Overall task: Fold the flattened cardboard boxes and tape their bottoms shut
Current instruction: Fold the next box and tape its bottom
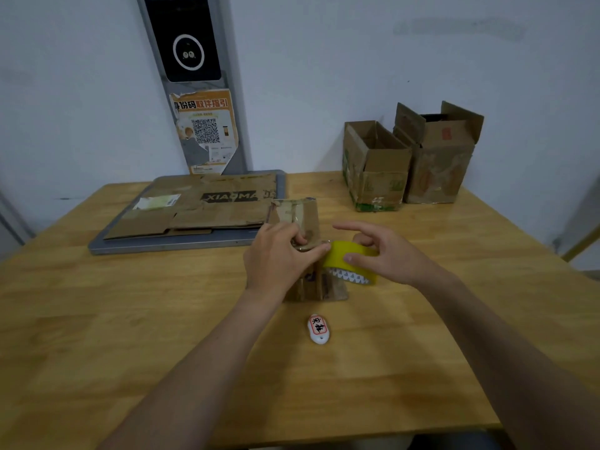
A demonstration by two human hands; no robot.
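- The left grip (279,254) is curled over the top of a small box (310,219), with the thumb reaching right toward the tape. It seems to pin the tape's loose end to the cardboard, though the fingers hide this.
- The right grip (383,254) clasps the yellow tape (334,254) roll, thumb on its near face and fingers over the top. The index finger is lifted straight.
- The tape sits between the two grips, against the box's right side.
- Just nearer than the grips, a white tag (319,329) lies on the tabletop (130,319).
- Beyond the left grip, flat cardboard (201,212) lies stacked on a grey slab (168,246).
- Well beyond the right grip, two open boxes (373,167) stand side by side.
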